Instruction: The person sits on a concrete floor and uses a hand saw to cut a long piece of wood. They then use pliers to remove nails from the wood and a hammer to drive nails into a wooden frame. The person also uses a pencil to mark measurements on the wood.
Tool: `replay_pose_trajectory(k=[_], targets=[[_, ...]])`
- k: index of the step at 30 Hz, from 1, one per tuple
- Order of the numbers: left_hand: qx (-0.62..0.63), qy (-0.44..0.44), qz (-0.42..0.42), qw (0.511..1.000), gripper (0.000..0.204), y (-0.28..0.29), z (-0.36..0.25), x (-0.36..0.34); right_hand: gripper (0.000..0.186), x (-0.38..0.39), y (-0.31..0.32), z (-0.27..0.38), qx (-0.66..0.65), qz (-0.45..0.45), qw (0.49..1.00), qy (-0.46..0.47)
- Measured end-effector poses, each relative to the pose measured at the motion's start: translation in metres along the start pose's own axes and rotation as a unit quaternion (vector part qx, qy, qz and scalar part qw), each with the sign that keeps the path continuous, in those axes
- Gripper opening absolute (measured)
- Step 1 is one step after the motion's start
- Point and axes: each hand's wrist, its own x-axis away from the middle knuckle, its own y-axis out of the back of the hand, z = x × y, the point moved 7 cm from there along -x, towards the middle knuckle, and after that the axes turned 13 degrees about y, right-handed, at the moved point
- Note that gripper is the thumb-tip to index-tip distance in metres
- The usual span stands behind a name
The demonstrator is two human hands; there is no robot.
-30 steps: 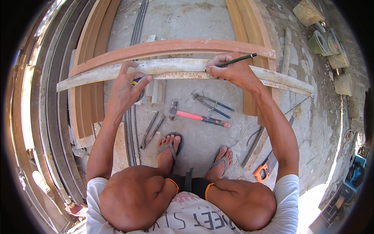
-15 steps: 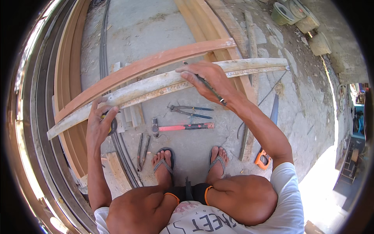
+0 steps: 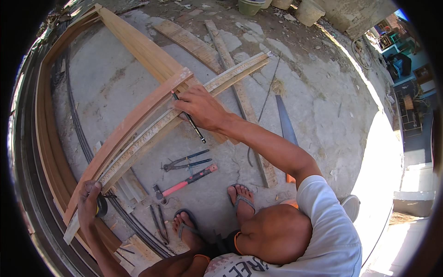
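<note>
My left hand (image 3: 87,203) is closed round a dark tape measure (image 3: 101,206) with a yellow edge, its thumb against the near end of a weathered, whitish wooden batten (image 3: 146,150). A worn, speckled tape blade (image 3: 150,130) lies along the batten, reaching from my left hand to its far right end. My right hand (image 3: 202,110) grips a dark pencil (image 3: 195,128) between its fingers and rests over the batten and blade. Just beyond lies a reddish-brown plank (image 3: 131,122), roughly parallel to the batten.
Pincers (image 3: 187,161), a red-handled hammer (image 3: 187,182) and another hand tool (image 3: 159,224) lie on the concrete before my feet. A handsaw (image 3: 287,122) is at the right. Long timbers (image 3: 138,44) and dark rods (image 3: 78,131) lie left and ahead; buckets (image 3: 310,11) stand far off.
The view has turned, so the batten slants more steeply. The tape blade has gone from the batten's near side to its upper side. My left fingers have closed in at its end.
</note>
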Motion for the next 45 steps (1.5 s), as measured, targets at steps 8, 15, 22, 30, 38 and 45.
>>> replay_pose_trajectory(k=[8, 15, 22, 30, 38, 45], targets=[[0.005, -0.005, -0.009, 1.000, 0.025, 0.010, 0.013, -0.011, 0.039, -0.005, -0.015, -0.011, -0.066, -0.020, 0.998, -0.001], [-0.027, -0.002, -0.034, 0.999, 0.030, 0.009, 0.032, -0.020, 0.044, -0.016, 0.006, -0.014, -0.108, -0.059, 0.992, -0.015], [-0.058, 0.037, -0.076, 0.995, 0.037, 0.006, 0.030, -0.022, 0.050, 0.007, 0.092, -0.141, -0.172, -0.017, 0.930, -0.324], [-0.035, 0.006, -0.100, 0.994, 0.036, 0.004, 0.021, -0.005, 0.032, 0.025, 0.061, -0.148, -0.325, 0.085, 0.866, -0.370], [-0.039, 0.022, -0.086, 0.995, 0.033, 0.002, 0.019, -0.010, 0.027, 0.036, 0.034, -0.151, -0.375, 0.116, 0.846, -0.361], [-0.028, 0.036, -0.088, 0.995, 0.031, 0.002, 0.024, -0.013, 0.026, 0.036, 0.034, -0.154, -0.363, 0.126, 0.851, -0.359]])
